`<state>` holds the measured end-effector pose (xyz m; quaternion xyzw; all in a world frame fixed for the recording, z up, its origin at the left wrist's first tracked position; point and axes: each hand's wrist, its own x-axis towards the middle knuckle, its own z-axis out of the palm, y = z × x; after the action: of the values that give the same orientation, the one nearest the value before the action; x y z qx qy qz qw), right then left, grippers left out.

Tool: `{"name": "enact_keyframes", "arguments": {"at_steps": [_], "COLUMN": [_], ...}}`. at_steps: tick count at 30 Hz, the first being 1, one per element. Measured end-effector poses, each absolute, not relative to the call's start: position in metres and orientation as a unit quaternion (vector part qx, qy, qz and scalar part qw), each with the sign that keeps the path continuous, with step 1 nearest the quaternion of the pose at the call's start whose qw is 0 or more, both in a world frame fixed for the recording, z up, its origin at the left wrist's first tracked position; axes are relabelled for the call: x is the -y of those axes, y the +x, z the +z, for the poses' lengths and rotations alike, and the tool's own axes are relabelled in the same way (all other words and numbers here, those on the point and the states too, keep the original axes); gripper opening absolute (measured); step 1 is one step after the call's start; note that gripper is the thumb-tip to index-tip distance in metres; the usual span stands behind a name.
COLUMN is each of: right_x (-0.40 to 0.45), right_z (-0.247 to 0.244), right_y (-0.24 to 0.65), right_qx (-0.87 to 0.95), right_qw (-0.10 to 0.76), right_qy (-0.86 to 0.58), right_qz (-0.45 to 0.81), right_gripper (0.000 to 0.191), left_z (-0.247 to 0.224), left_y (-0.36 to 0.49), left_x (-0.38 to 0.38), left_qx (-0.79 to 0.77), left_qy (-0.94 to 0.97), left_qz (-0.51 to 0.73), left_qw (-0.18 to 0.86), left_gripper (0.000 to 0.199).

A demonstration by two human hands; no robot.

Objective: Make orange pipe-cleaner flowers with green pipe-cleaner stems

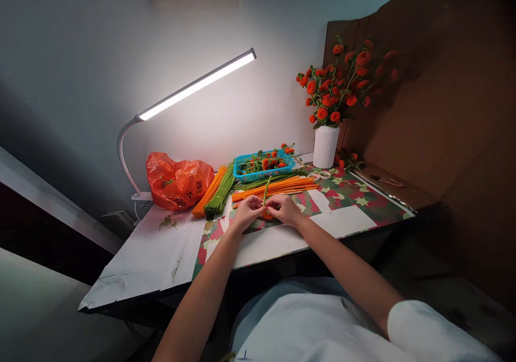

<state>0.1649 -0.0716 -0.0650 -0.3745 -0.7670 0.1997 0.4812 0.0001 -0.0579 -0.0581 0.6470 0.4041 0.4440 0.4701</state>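
Green stem (267, 187), both hands (250, 212) (284, 210) pinching; flower (266, 216), perhaps

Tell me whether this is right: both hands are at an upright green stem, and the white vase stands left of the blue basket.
Wrong side: the head view shows the white vase right of the blue basket. Both hands, left and right, are at an upright green stem.

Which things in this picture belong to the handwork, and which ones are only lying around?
Probably part of it:
- green stem, at the fingertips of left hand and right hand
- orange bundle
- green bundle
- loose orange strands

Probably just nearby:
- orange-red plastic bag
- white vase with orange-red flowers
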Motion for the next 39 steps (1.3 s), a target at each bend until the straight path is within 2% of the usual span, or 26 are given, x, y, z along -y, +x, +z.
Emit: {"name": "enact_keyframes", "arguments": {"at_steps": [10, 24, 32, 37, 39], "right_x": [0.073, 0.076, 0.073, 0.07, 0.069], "right_z": [-0.065, -0.062, -0.065, -0.066, -0.066], "right_y": [0.167, 0.167, 0.167, 0.168, 0.168], "right_qx": [0.77, 0.756, 0.741, 0.717, 0.712], "right_qw": [0.465, 0.473, 0.493, 0.523, 0.528], "right_qy": [-0.378, -0.374, -0.377, -0.39, -0.392], "right_qz": [0.218, 0.256, 0.255, 0.247, 0.245], "right_gripper": [0.014, 0.01, 0.006, 0.007, 0.008], "left_z": [-0.057, -0.056, -0.052, -0.055, -0.056], "left_y": [-0.001, 0.005, 0.005, 0.002, 0.0], "left_x": [0.065, 0.069, 0.072, 0.063, 0.061], "left_qx": [-0.387, -0.415, -0.41, -0.427, -0.436], "left_qy": [0.726, 0.758, 0.748, 0.715, 0.709], "left_qz": [0.42, 0.422, 0.432, 0.454, 0.453], "left_qw": [0.384, 0.274, 0.293, 0.317, 0.319], "left_gripper": [0.028, 0.02, 0.02, 0.01, 0.013]}}
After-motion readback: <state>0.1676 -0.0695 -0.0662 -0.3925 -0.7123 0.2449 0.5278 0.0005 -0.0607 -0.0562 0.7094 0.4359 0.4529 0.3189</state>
